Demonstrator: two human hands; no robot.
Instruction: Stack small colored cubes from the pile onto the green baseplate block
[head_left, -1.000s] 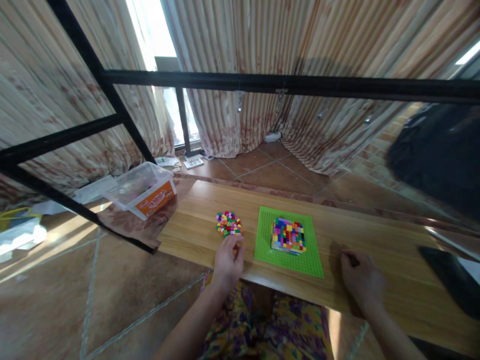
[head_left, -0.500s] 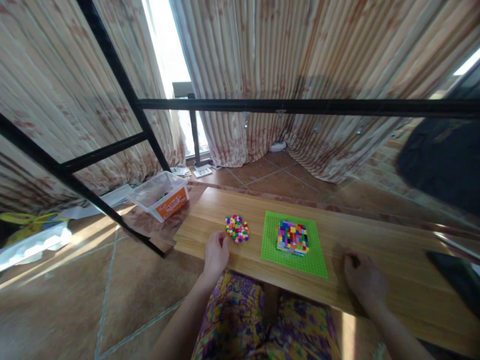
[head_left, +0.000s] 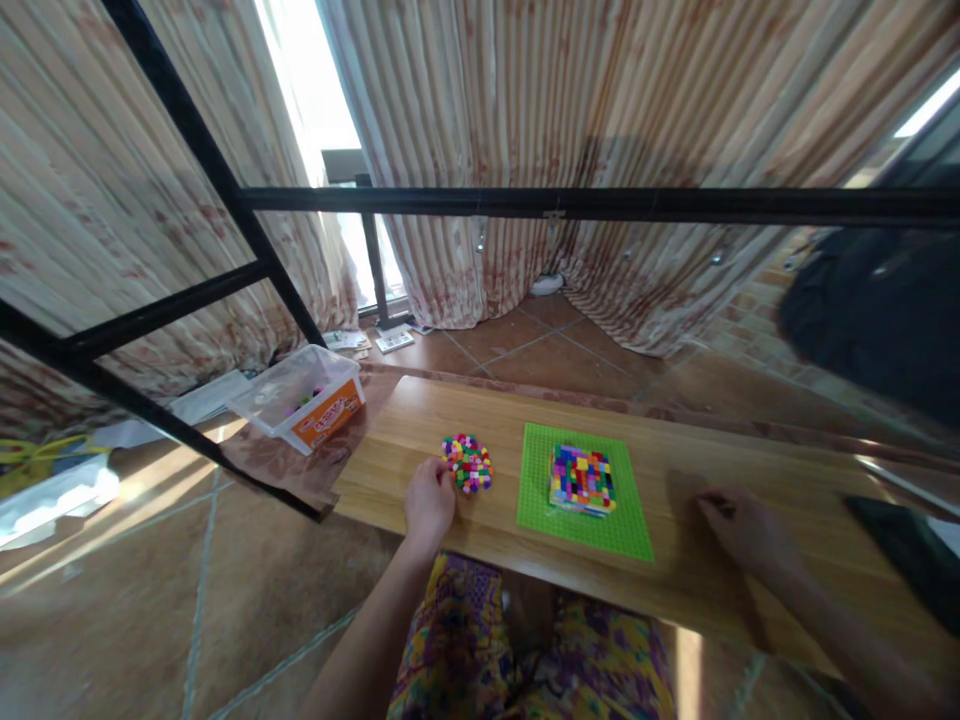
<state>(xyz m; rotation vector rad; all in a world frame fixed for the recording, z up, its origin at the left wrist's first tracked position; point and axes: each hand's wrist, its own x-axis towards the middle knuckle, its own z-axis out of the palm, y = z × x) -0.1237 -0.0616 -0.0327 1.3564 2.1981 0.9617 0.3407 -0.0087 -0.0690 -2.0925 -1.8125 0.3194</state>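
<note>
The left hand (head_left: 431, 497) is at the left side of the loose bricks (head_left: 470, 465), fingers drawn narrow; I cannot tell whether they pinch one; a careless sweep could scatter the pile across the wooden table (head_left: 416, 415); the right hand (head_left: 739, 522), right of the green baseplate (head_left: 534, 500), has bent fingers, any contents hidden; the brick block (head_left: 583, 482) stands on that baseplate, where a knock could loosen its top pieces; beyond, flicked bricks could fall near the clear tub (head_left: 259, 402).
</note>
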